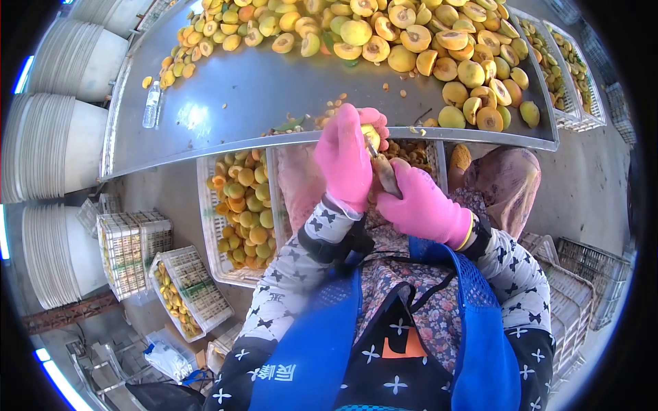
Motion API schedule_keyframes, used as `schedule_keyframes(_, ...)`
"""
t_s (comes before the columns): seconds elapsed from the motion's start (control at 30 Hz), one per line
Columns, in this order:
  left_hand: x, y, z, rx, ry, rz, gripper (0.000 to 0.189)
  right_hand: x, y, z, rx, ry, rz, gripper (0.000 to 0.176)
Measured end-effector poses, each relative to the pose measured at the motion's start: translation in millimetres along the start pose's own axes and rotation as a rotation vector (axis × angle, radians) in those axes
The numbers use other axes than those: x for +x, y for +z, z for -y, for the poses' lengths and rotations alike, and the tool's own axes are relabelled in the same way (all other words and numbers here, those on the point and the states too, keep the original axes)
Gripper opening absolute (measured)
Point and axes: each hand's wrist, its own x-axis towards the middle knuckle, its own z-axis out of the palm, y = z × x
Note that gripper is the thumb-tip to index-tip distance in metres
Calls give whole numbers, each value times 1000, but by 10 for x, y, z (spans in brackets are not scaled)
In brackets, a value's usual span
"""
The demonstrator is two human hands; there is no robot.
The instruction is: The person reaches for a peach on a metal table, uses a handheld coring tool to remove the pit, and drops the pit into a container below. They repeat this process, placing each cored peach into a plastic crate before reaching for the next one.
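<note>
My left hand [347, 159], in a pink glove, is closed around a yellow peach piece [370, 136] just past the table's near edge. My right hand [428, 207], also gloved in pink, grips a short knife [387, 177] by its brownish handle. The metal tip of the knife touches the peach, and the fingers partly hide both fruit and blade. Loose pits and scraps [332, 111] lie on the metal table [253, 103] beyond my left hand. Farther back is a large pile of halved peaches [415, 38].
Below the table edge stand a crate of peach halves [209, 236] and a container of dark pits [413, 155], partly hidden by my hands. A plastic bottle [151, 104] lies on the table's left. More crates [188, 291] stand on the floor, and stacked white tubs [51, 147] line the left.
</note>
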Motion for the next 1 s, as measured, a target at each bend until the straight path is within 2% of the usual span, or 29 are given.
schedule_keyframes(0.07,8,20,-41,-81,-160,-28,49,23,48,-54,-222,-167,-124,27)
schedule_keyframes(0.17,17,-37,4,-203,-251,-20,49,56,83,-198,-171,-247,-98,25)
schedule_keyframes(0.27,44,-107,25,-173,-323,20,48,54,45,-131,-83,-132,-31,24)
schedule_keyframes(0.37,-9,-130,56,-22,-101,51,49,39,45,-69,-76,-11,18,25)
schedule_keyframes(0.47,-31,-78,85,-12,-56,-28,49,26,90,-95,-13,-78,18,23)
schedule_keyframes(0.57,-37,-86,131,59,11,-26,50,41,-4,88,302,317,204,19)
schedule_keyframes(0.67,23,-214,67,7,10,271,42,49,-215,223,685,439,458,16)
schedule_keyframes(0.8,178,-331,-139,174,92,699,39,12,-311,173,782,415,578,18)
schedule_keyframes(0.87,305,-465,-93,271,60,885,36,-26,-289,94,830,448,610,19)
schedule_keyframes(0.97,351,-653,-82,467,269,690,29,-90,-345,120,719,427,528,20)
schedule_keyframes(1.0,310,-777,-150,511,196,591,24,-108,-345,79,570,411,501,21)
